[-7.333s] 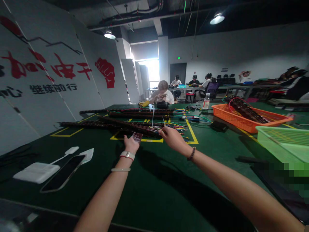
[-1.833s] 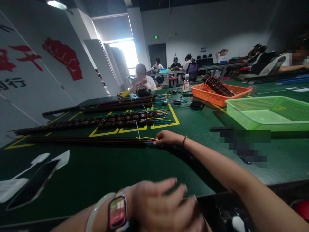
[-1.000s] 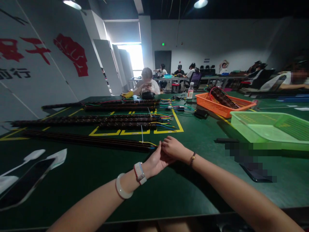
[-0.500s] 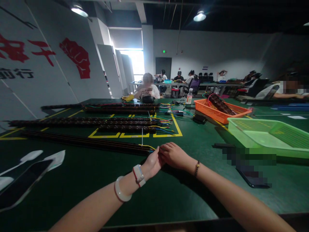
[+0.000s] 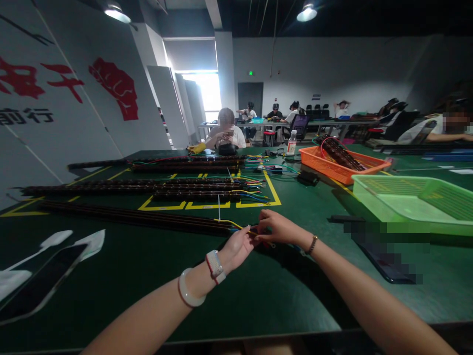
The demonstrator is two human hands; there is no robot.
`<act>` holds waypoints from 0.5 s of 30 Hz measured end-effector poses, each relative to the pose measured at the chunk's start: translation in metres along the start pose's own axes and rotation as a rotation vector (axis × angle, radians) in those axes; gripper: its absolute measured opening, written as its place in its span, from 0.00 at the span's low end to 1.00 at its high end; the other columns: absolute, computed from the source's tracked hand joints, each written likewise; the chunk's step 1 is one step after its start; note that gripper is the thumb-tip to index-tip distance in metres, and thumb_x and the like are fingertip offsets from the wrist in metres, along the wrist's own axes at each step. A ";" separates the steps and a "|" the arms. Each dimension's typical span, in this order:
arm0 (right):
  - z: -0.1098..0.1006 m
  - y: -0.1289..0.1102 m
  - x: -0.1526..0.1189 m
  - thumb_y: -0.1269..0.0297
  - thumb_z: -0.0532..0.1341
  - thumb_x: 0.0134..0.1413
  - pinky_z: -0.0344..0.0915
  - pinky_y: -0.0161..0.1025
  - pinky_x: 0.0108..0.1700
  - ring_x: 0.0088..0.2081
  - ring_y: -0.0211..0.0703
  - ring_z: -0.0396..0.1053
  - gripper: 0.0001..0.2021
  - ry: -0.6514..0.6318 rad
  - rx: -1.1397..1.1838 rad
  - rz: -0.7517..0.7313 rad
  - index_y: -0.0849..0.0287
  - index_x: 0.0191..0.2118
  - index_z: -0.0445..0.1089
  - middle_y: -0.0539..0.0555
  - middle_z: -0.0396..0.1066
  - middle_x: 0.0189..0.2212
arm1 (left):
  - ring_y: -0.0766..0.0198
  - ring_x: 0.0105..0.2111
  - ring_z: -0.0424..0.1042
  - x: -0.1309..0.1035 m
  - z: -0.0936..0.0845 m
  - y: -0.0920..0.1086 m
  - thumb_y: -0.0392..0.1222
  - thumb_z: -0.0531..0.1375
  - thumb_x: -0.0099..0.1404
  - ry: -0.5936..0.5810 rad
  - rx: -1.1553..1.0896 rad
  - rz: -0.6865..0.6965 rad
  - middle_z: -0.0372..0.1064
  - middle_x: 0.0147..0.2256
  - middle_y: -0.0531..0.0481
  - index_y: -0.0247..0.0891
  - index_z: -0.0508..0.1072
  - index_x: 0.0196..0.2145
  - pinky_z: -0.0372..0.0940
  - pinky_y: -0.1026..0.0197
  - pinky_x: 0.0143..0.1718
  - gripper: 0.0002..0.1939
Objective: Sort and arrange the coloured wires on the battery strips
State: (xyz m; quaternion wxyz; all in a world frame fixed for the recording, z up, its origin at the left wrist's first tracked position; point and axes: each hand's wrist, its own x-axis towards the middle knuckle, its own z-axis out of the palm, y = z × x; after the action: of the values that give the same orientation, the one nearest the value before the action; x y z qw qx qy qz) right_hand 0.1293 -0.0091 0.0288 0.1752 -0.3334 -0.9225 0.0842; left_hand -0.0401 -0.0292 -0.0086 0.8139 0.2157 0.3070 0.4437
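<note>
A long dark cable bundle (image 5: 140, 217) lies across the green table, its coloured wires (image 5: 236, 225) coming out at the right end. My left hand (image 5: 239, 249) is closed around these wires, palm partly up. Close against it, my right hand (image 5: 281, 230) has its fingers bent in a pinch on the wires. Wire tips with ring-shaped metal ends poke out below and to the right of my right hand. A white zip tie (image 5: 219, 207) stands up from the bundle near its wire end. My fingers hide exactly which wires each hand grips.
More dark cable bundles (image 5: 129, 186) lie behind, over yellow floor-style markings. An orange basket (image 5: 332, 170) holds a coiled bundle, with a green basket (image 5: 406, 217) in front. Phones (image 5: 44, 283) lie at left and right. A person (image 5: 225, 133) sits across the table.
My right hand has shifted right and opened a gap from the left, and wire ends now show below it. The left hand stays close to the same place. The view has shifted slightly.
</note>
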 end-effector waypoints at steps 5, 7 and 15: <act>-0.002 -0.009 0.001 0.57 0.64 0.50 0.54 0.37 0.36 0.34 0.40 0.60 0.10 -0.024 -0.255 -0.030 0.59 0.31 0.71 0.53 0.64 0.32 | 0.65 0.32 0.70 0.003 -0.003 -0.001 0.32 0.48 0.66 0.011 -0.010 0.015 0.71 0.31 0.44 0.31 0.69 0.33 0.65 0.62 0.37 0.11; 0.000 -0.009 0.001 0.58 0.64 0.50 0.53 0.37 0.36 0.34 0.40 0.60 0.10 -0.040 -0.309 -0.015 0.60 0.33 0.72 0.53 0.64 0.33 | 0.65 0.32 0.70 0.004 -0.004 -0.002 0.32 0.48 0.67 0.012 -0.015 0.012 0.71 0.32 0.44 0.31 0.69 0.32 0.65 0.62 0.38 0.11; 0.003 -0.006 0.002 0.60 0.60 0.54 0.51 0.32 0.27 0.26 0.34 0.59 0.11 -0.102 -0.104 0.143 0.62 0.29 0.72 0.53 0.67 0.28 | 0.64 0.34 0.71 0.004 -0.005 -0.001 0.36 0.51 0.66 -0.018 -0.008 -0.031 0.71 0.33 0.42 0.30 0.69 0.33 0.64 0.59 0.46 0.10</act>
State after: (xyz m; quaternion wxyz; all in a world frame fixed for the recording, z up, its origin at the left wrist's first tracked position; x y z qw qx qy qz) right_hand 0.1233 -0.0128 0.0277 0.1042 -0.4023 -0.9072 0.0655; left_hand -0.0414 -0.0261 -0.0143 0.8242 0.2115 0.3011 0.4305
